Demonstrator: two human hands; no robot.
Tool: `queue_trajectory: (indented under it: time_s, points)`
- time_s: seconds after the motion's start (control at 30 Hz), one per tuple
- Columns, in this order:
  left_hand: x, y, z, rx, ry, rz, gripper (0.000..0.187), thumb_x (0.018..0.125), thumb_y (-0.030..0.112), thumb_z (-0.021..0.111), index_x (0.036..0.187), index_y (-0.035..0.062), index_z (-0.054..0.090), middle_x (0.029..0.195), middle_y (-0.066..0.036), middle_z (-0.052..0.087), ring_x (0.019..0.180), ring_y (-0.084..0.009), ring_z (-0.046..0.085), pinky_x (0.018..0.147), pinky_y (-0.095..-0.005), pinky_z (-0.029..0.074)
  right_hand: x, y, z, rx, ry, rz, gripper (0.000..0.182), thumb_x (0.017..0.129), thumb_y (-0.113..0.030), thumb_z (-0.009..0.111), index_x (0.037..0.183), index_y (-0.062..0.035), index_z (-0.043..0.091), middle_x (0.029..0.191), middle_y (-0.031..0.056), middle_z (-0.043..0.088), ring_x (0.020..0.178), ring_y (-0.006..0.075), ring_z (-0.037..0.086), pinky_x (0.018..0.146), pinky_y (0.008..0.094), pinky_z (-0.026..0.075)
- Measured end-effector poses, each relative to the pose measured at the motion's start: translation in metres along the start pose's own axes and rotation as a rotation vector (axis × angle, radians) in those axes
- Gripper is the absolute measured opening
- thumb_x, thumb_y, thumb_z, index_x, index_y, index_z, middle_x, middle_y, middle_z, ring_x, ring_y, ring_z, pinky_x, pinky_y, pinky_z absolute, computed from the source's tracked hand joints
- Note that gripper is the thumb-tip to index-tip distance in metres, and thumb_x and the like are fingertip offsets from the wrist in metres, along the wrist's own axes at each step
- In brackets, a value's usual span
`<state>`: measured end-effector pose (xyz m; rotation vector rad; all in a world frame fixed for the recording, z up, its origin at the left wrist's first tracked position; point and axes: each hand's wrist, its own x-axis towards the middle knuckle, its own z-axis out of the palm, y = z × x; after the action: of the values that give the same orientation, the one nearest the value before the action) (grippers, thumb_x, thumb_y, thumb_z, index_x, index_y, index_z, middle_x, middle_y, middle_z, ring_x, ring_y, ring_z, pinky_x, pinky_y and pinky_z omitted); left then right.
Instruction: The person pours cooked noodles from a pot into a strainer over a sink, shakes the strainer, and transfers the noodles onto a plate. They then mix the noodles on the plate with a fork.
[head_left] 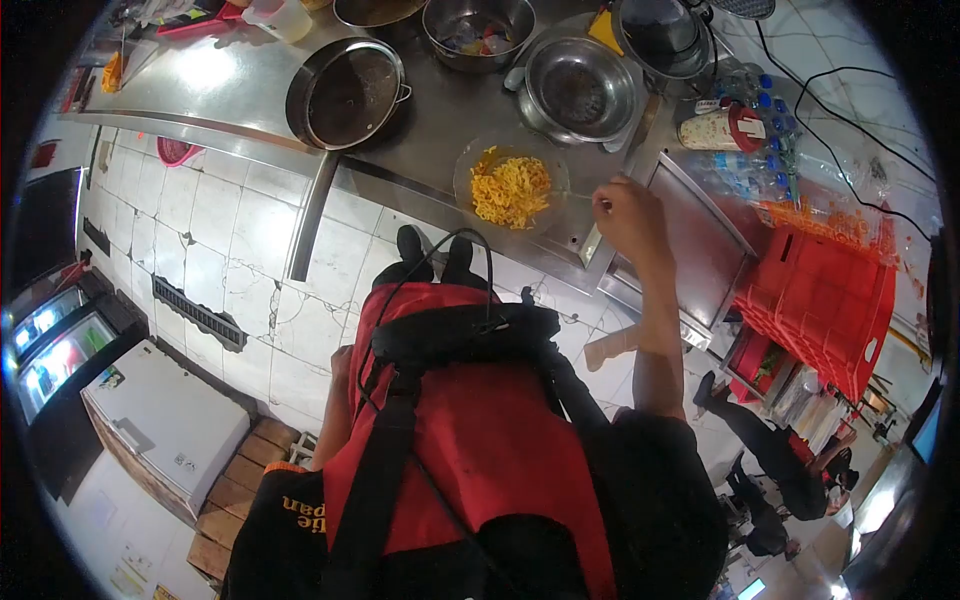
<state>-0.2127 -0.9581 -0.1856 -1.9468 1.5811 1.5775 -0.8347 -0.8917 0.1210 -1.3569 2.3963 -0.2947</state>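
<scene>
A clear plate (pixel 463 185) of cooked yellow noodles (pixel 510 190) rests near the front edge of the steel counter. To its right, above the counter's corner, is my right hand (pixel 628 215), its fingers curled closed. Whatever they may hold is hidden, and the hand is apart from the plate. My left hand (pixel 342 362) hangs low beside my red apron (pixel 480 420), with its fingers mostly out of sight.
Behind the plate stand a dark pan (pixel 350 95), a steel bowl of scraps (pixel 480 35) and a steel basin (pixel 580 90). Plastic bottles (pixel 740 170) and a red crate (pixel 825 305) are at the right. Two people (pixel 765 440) are farther off; a white chest freezer (pixel 165 420) stands left.
</scene>
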Motion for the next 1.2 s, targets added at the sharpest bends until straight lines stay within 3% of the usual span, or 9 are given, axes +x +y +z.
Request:
queue_trajectory:
  time_s: [0.17, 0.27, 0.33, 0.43, 0.73, 0.87, 0.93, 1.07, 1.2]
  points:
    - [-0.014, 0.018, -0.003, -0.002, -0.033, -0.026, 0.038, 0.084, 0.03, 0.05, 0.095, -0.0028, 0.066, 0.089, -0.017, 0.066, 0.083, -0.0222, 0.062, 0.073, -0.0327, 0.049, 0.002, -0.013, 0.034, -0.049, 0.1, 0.08, 0.009, 0.074, -0.01, 0.06, 0.077, -0.0018, 0.063, 0.079, 0.0138, 0.063, 0.076, 0.031, 0.062, 0.066, 0.0391, 0.049]
    - [-0.019, 0.038, -0.001, 0.016, -0.013, -0.04, 0.038, 0.084, 0.029, 0.05, 0.095, -0.0031, 0.066, 0.088, -0.016, 0.066, 0.081, -0.0212, 0.062, 0.071, -0.0325, 0.049, 0.005, 0.025, 0.115, 0.425, 0.037, 0.099, 0.012, 0.075, -0.011, 0.061, 0.082, -0.0027, 0.066, 0.077, 0.0128, 0.065, 0.074, 0.025, 0.063, 0.064, 0.0353, 0.048]
    - [-0.016, 0.027, -0.001, 0.031, 0.02, -0.062, 0.037, 0.084, 0.029, 0.05, 0.095, -0.0034, 0.066, 0.086, -0.016, 0.066, 0.079, -0.0203, 0.062, 0.07, -0.0323, 0.049, -0.003, 0.048, 0.135, 0.89, 0.052, 0.259, 0.017, 0.077, -0.015, 0.064, 0.087, -0.0027, 0.068, 0.075, 0.0089, 0.065, 0.072, 0.0167, 0.062, 0.064, 0.0298, 0.046]
    - [-0.002, -0.005, 0.001, -0.021, 0.025, -0.028, 0.036, 0.084, 0.028, 0.052, 0.095, -0.0036, 0.066, 0.086, -0.014, 0.067, 0.077, -0.0185, 0.062, 0.07, -0.0313, 0.049, -0.017, 0.034, 0.106, 1.045, 0.025, 0.432, 0.02, 0.078, -0.018, 0.066, 0.09, -0.002, 0.069, 0.075, 0.005, 0.064, 0.073, 0.0111, 0.06, 0.064, 0.0252, 0.044]
    - [-0.018, 0.02, 0.002, -0.068, 0.039, -0.039, 0.035, 0.085, 0.027, 0.053, 0.096, -0.0036, 0.066, 0.087, -0.013, 0.067, 0.078, -0.018, 0.062, 0.071, -0.0307, 0.049, -0.036, 0.013, 0.053, 1.112, 0.219, 0.273, 0.014, 0.08, -0.013, 0.067, 0.088, -0.0016, 0.067, 0.077, 0.0004, 0.063, 0.071, 0.0089, 0.057, 0.065, 0.0245, 0.044]
    - [-0.024, 0.032, 0.001, -0.087, 0.045, -0.041, 0.035, 0.085, 0.027, 0.053, 0.096, -0.0036, 0.066, 0.087, -0.013, 0.067, 0.078, -0.0179, 0.062, 0.071, -0.0304, 0.049, -0.039, 0.01, 0.075, 0.989, 0.247, 0.189, 0.013, 0.08, -0.013, 0.066, 0.089, -0.0034, 0.068, 0.079, 0.0031, 0.065, 0.07, 0.0121, 0.06, 0.064, 0.0262, 0.046]
    - [-0.017, 0.021, 0.003, -0.091, 0.042, -0.04, 0.034, 0.085, 0.026, 0.053, 0.096, -0.0036, 0.066, 0.087, -0.013, 0.067, 0.078, -0.0178, 0.062, 0.071, -0.0303, 0.049, -0.035, -0.001, 0.078, 0.482, 0.263, 0.038, 0.008, 0.079, -0.01, 0.064, 0.085, -0.0055, 0.067, 0.08, 0.0078, 0.064, 0.069, 0.0198, 0.062, 0.062, 0.0308, 0.048]
    - [-0.013, -0.006, 0.001, -0.137, 0.017, -0.049, 0.034, 0.086, 0.026, 0.054, 0.098, -0.0036, 0.066, 0.089, -0.013, 0.067, 0.08, -0.0175, 0.062, 0.072, -0.0298, 0.049, -0.039, -0.032, 0.014, 0.111, 0.295, 0.202, 0.006, 0.073, -0.01, 0.06, 0.076, -0.0058, 0.064, 0.079, 0.0115, 0.062, 0.07, 0.0297, 0.062, 0.062, 0.0391, 0.049]
    - [-0.006, 0.0, 0.004, -0.101, 0.022, -0.022, 0.034, 0.086, 0.026, 0.054, 0.098, -0.0036, 0.066, 0.089, -0.013, 0.067, 0.08, -0.0175, 0.062, 0.072, -0.0299, 0.049, -0.024, -0.017, 0.039, 0.04, 0.134, 0.234, 0.01, 0.07, -0.011, 0.062, 0.076, -0.0043, 0.066, 0.074, 0.0137, 0.063, 0.067, 0.0276, 0.062, 0.06, 0.0376, 0.049]
